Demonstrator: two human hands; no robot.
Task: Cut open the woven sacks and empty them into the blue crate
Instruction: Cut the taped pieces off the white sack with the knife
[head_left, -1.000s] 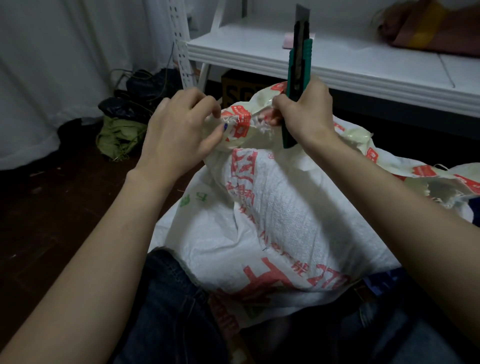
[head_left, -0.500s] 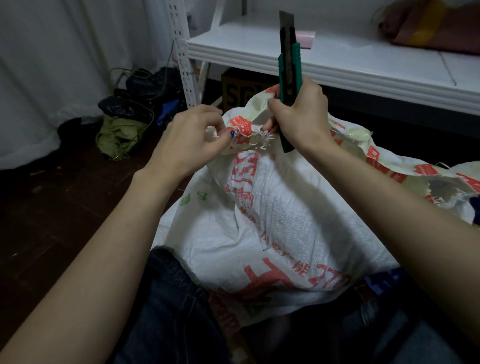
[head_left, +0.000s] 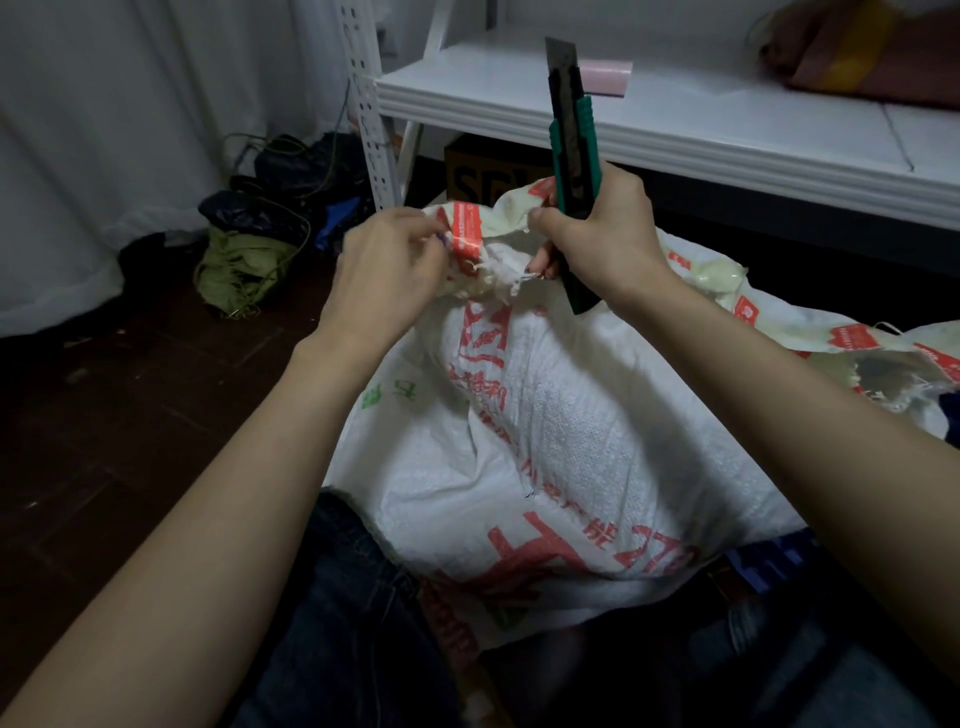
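You face a white shelf unit with ribbed front edge (head_left: 675, 135) on a perforated white metal upright (head_left: 366, 104). To your left, a white curtain (head_left: 130, 130) hangs to the dark reddish-brown tiled floor (head_left: 104, 441). Lighting is dim; a crumpled olive-green cloth bundle (head_left: 241, 270) and black bags (head_left: 291, 176) lie beside the upright.

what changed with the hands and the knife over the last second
The left hand has eased apart from the right hand, both pulling at the frayed sack mouth, which now gapes wider. The knife has tilted from leaning right to leaning slightly left. The right hand's grip on the knife, blade up and clear of the sack, is unchanged; the sack still lies across the lap, and the shelf is as before.
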